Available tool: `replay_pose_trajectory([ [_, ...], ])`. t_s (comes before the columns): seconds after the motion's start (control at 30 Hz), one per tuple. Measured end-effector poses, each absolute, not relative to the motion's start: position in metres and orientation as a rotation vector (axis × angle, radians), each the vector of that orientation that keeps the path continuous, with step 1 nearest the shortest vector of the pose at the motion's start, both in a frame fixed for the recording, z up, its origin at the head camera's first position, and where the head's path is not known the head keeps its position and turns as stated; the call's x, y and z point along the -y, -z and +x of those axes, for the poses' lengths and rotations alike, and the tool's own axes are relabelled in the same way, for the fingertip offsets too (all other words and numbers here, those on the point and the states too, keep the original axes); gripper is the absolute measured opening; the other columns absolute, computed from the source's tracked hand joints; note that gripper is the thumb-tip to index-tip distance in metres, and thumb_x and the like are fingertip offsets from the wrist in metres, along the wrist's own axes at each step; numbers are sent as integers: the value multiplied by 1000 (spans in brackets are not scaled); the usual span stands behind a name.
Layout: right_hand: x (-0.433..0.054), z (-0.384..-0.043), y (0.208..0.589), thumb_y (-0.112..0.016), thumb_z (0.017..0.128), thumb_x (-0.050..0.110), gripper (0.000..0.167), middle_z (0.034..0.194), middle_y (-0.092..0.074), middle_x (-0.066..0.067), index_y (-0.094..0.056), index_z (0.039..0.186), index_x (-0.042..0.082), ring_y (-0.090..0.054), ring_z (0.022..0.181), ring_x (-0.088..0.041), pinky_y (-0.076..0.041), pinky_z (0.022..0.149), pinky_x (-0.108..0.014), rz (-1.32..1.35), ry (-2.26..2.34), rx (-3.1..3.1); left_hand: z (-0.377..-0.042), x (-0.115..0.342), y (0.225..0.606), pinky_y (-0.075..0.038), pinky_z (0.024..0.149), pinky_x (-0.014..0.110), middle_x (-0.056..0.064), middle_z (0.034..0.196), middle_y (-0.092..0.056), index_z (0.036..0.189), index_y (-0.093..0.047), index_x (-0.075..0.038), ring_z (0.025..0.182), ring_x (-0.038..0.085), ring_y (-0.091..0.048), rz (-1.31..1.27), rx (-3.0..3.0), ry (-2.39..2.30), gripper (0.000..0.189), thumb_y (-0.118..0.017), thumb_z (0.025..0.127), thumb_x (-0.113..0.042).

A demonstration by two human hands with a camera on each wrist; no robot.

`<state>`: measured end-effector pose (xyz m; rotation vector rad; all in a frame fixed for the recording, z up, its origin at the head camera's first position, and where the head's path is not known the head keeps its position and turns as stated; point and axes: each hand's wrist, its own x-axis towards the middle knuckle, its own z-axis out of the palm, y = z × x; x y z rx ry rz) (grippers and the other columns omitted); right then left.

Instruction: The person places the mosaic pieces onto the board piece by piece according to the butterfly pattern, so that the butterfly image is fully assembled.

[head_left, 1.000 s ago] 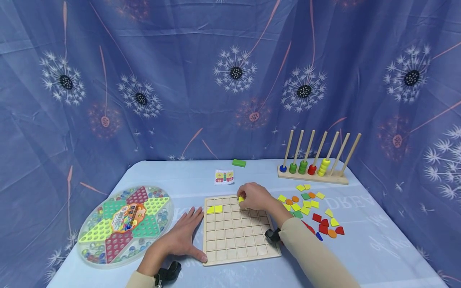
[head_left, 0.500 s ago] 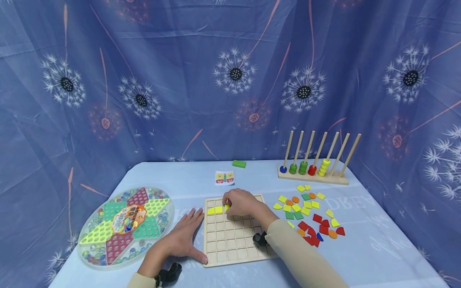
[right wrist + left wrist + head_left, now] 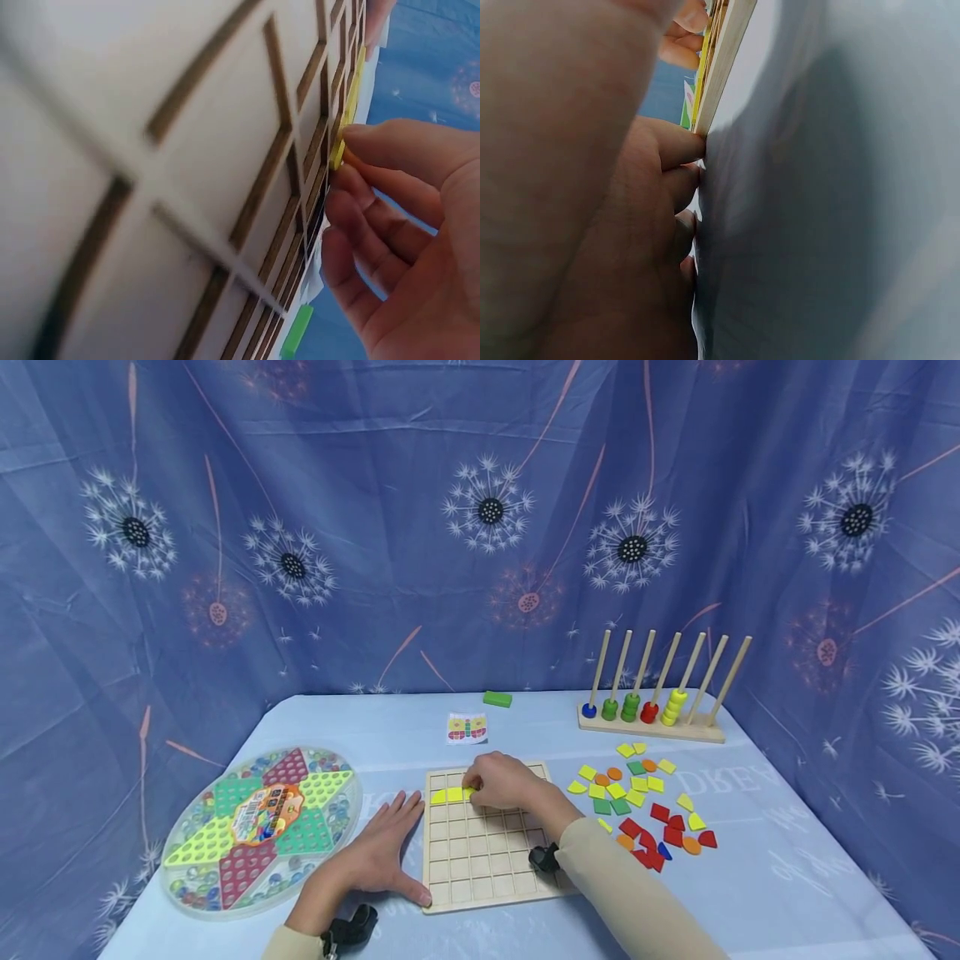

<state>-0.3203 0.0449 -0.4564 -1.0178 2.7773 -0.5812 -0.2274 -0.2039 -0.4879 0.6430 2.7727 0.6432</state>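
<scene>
A wooden grid board (image 3: 481,867) lies at the front middle of the table. Two yellow tiles (image 3: 454,795) sit side by side in its second row from the back, at the left; the leftmost has a rounded corner. My right hand (image 3: 504,782) pinches another yellow tile (image 3: 337,155) between thumb and fingertip, right at the third cell of that row. My left hand (image 3: 377,852) lies spread beside the board's left edge, thumb touching the front left corner. In the left wrist view, its fingers (image 3: 676,146) rest on the tablecloth by the board's edge.
Loose yellow, green, orange, red and blue tiles (image 3: 637,784) are scattered right of the board. A butterfly pattern card (image 3: 467,728) and a green block (image 3: 497,699) lie behind it. A bead rack (image 3: 651,727) stands back right; a round marble board (image 3: 262,831) lies left.
My right hand has moved left along the board with a yellow tile, from about the fifth column to the third, and settled there. My left hand has stayed in place.
</scene>
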Motion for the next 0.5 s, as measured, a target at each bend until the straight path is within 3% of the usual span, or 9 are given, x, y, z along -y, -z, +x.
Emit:
replay_pose_trajectory([
  [0.23, -74, -326, 452, -67, 90, 15, 21, 94, -66, 11, -74, 109, 14, -59, 84, -5, -51, 74, -27, -1001, 729, -2722, -228, 201, 488, -5, 115, 52, 12, 159, -14, 152, -25, -4, 145, 34, -3, 624, -2785, -629, 140, -75, 46, -80],
  [0.5, -125, -337, 448, -68, 91, 12, 18, 96, -68, 2, -74, 107, 10, -60, 82, -10, -52, 71, -31, -916, 923, -2708, -227, 203, 488, -6, 115, 52, 12, 159, -14, 152, -25, -3, 145, 34, -3, 644, -2796, -617, 140, -75, 46, -80],
])
